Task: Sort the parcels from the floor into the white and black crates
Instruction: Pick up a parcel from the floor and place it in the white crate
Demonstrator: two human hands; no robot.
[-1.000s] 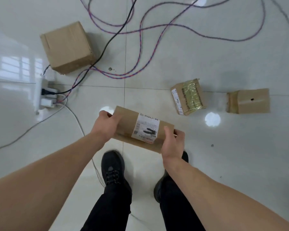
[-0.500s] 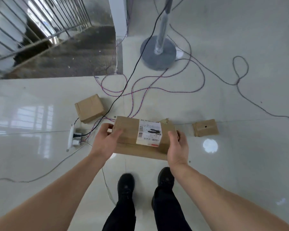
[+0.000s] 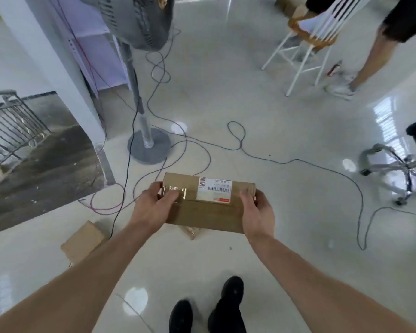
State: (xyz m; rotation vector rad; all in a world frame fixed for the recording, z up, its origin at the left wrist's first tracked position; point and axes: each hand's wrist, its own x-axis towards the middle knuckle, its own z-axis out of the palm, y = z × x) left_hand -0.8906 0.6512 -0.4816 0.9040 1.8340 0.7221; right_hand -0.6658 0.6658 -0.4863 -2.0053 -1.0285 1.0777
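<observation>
I hold a long brown cardboard parcel (image 3: 204,212) with a white barcode label level in front of me, above the floor. My left hand (image 3: 154,207) grips its left end, thumb on the taped top. My right hand (image 3: 257,212) grips its right end. A plain brown parcel (image 3: 84,240) lies on the floor below my left forearm. Under the held parcel a corner of another taped parcel (image 3: 190,231) shows. No crate is in view.
A grey pedestal fan (image 3: 149,145) stands ahead on the left, with cables (image 3: 298,162) looping across the tiled floor. A stairwell with a railing (image 3: 15,131) opens at the left. A white stool (image 3: 305,44) and another person's leg (image 3: 360,61) are far right; a chair base (image 3: 399,169) at right.
My view has swung up from the floor and both hands have raised and levelled the parcel. The small parcel at the right has left the view; the fan, stool and another person now show.
</observation>
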